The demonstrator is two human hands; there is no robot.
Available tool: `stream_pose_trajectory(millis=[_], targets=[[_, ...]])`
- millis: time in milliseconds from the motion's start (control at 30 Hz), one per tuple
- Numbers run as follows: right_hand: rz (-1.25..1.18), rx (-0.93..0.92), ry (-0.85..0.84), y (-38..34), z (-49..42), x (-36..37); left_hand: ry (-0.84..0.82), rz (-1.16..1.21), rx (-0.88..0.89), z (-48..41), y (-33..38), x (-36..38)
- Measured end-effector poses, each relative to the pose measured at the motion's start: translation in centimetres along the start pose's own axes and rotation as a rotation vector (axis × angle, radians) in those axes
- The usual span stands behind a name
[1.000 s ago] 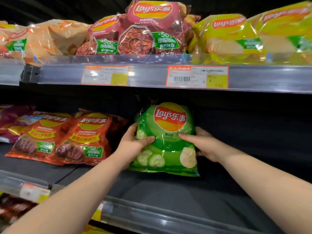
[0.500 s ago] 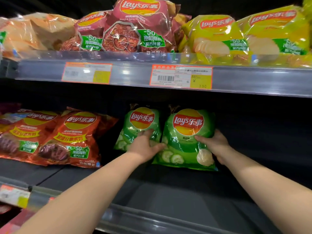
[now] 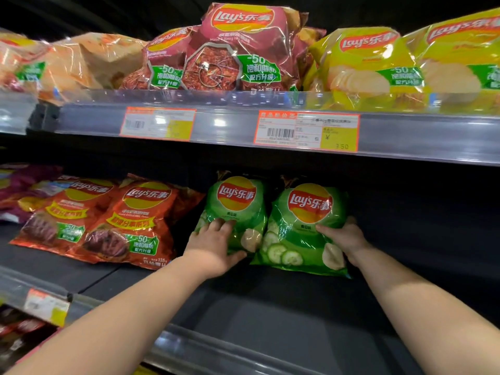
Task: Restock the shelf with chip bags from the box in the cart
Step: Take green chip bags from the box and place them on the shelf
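Left hand: the fingers lie spread on the lower front face of the left green Lay's bag. The thumb reaches under the bag's bottom edge, so the hand grips the lower left corner.

Right hand: the thumb lies on the front of the right green Lay's bag. The remaining fingers wrap behind the bag's right edge and are mostly hidden. The hand grips the bag at mid-height.

Both green bags stand upright on the lower shelf, toward its rear, side by side with their edges touching. Each carries the red-and-yellow "Lay's乐事" logo above printed cucumber slices and potato chips. The small text under each logo is too fine to read with certainty.

Left of the green bags, orange Lay's bags lie tilted back on the same shelf. The front bag shows a green "-50" label and "135g" at its bottom edge. Purple bags sit at the far left.

On the upper shelf:
- Maroon Lay's bags are at the center, with a green label reading "-50 饱和脂肪 配方升级".
- Yellow Lay's bags are at the right, with the same style of "-50" label.
- Pale orange bags are at the left.

The shelf's front rail holds two orange-bordered price tags. The right price tag shows a barcode, "¥" and "3.50" on a yellow field. The left price tag is blurred.
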State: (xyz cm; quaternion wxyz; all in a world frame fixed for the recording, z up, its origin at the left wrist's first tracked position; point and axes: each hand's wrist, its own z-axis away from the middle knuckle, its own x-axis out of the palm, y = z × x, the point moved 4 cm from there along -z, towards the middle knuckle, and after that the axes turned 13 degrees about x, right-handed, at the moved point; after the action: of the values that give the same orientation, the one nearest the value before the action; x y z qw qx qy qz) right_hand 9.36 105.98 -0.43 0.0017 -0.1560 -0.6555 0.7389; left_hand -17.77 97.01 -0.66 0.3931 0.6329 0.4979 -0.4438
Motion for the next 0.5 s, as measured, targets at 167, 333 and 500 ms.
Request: stream_pose_trajectory(millis=[167,333,500], targets=[[0.116,-0.051,0.104,-0.7,0.2,-0.2,-0.012,-0.012,0.034,0.3,-0.1,-0.1],[0.487,-0.125,0.264,-2.4,2.3,0.1,-0.010,-0.027,0.080,0.6,0.2,-0.7],[1.079,-0.397,0.296,-4.4,6.9,2.5,-0.011,-0.069,0.136,1.1,0.2,-1.5]])
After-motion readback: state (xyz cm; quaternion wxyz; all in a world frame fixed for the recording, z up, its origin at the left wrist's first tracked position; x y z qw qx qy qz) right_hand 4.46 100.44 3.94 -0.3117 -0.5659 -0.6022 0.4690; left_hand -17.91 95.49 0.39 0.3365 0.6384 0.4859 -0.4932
